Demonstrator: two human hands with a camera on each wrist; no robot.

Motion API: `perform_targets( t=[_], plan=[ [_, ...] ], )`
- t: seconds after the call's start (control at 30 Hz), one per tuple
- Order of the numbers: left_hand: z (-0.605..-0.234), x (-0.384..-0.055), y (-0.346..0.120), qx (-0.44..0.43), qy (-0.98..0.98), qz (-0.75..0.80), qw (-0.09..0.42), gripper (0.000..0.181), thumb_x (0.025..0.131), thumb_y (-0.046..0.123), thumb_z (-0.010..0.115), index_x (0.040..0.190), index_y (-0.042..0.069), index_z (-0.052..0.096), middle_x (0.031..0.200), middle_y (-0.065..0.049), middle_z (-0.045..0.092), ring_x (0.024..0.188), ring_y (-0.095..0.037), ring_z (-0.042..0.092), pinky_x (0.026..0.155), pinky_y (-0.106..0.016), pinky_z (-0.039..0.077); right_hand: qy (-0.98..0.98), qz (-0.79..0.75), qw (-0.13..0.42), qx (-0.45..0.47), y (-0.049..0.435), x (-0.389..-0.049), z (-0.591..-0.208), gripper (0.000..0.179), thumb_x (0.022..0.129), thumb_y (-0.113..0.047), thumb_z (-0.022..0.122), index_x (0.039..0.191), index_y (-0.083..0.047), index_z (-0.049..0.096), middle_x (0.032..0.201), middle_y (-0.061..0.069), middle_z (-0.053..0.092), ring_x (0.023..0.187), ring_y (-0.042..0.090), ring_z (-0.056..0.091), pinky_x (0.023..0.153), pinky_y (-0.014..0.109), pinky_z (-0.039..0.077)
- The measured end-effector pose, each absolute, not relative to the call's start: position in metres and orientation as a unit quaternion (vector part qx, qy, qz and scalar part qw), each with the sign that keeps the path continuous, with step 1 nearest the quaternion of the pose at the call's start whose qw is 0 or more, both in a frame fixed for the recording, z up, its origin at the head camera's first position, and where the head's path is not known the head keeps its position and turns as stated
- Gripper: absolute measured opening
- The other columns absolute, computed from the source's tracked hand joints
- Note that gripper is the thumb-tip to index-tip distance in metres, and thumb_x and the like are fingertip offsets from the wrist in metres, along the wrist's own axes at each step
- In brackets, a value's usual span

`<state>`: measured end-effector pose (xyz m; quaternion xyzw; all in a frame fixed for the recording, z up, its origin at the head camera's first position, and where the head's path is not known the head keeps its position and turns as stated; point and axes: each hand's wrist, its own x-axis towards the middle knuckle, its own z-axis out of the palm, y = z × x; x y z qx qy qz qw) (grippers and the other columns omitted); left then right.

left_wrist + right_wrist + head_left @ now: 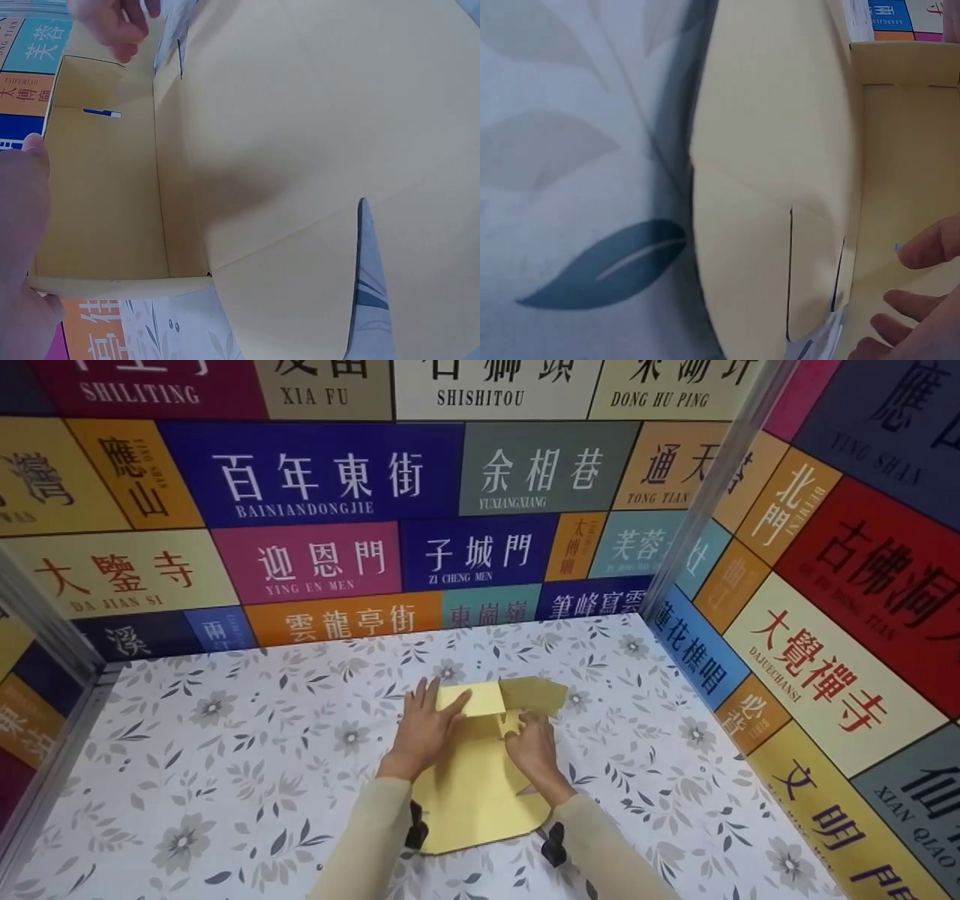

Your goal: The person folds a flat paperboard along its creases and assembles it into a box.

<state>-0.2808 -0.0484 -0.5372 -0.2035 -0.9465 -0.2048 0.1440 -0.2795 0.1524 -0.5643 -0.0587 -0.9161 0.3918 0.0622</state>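
Observation:
A yellow cardboard box (480, 787), partly folded, lies on the table with its broad rounded panel toward me. Its shallow tray part (105, 187) has low walls standing up along the far side. At the far left corner my left hand (424, 735) holds the walls, thumb and fingers set against them. My right hand (534, 742) hovers by the right end, fingers loosely bent. In the right wrist view a gap shows between its thumb and fingers (911, 301), with nothing between them. Beyond it a side flap (536, 695) sticks out to the right.
A white tablecloth (225, 780) with grey leaves and flowers covers the table. Colourful panels printed with place names (315, 480) stand along the back and sides. Slits (790, 277) are cut in the near panel. Black straps (553, 844) sit at both wrists.

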Motion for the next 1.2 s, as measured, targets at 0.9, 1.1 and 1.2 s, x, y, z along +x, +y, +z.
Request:
perform_targets(
  t=[0.9, 1.1, 1.2],
  plan=[
    [-0.536, -0.282, -0.050, -0.205, -0.947, -0.208, 0.132, 0.038, 0.105, 0.031, 0.048, 0.139, 0.021, 0.061, 0.149, -0.035, 0.043, 0.140, -0.056, 0.037, 0.113, -0.071, 0.031, -0.894, 0.440, -0.024, -0.073, 0.146, -0.280, -0.551, 0.056, 0.091, -0.011, 0.059, 0.140, 0.012, 0.048, 0.121, 0.025, 0.056, 0.097, 0.029, 0.061, 0.086, 0.043, 0.054],
    [-0.535, -0.281, -0.049, -0.197, -0.950, -0.216, 0.106, 0.040, 0.106, 0.034, 0.045, 0.142, 0.023, 0.059, 0.152, -0.034, 0.039, 0.144, -0.056, 0.032, 0.115, -0.071, 0.027, -0.886, 0.459, -0.017, -0.065, 0.141, -0.279, -0.549, 0.052, 0.089, -0.010, 0.059, 0.137, 0.010, 0.052, 0.135, 0.029, 0.054, 0.113, 0.038, 0.060, 0.100, 0.051, 0.050],
    [-0.534, -0.282, -0.049, -0.197, -0.951, -0.215, 0.103, 0.041, 0.106, 0.035, 0.045, 0.142, 0.023, 0.058, 0.153, -0.034, 0.038, 0.144, -0.056, 0.031, 0.116, -0.071, 0.026, -0.885, 0.460, -0.005, -0.066, 0.139, -0.278, -0.548, 0.049, 0.088, -0.009, 0.060, 0.134, 0.009, 0.055, 0.137, 0.028, 0.055, 0.124, 0.043, 0.056, 0.106, 0.053, 0.046]
  ],
)
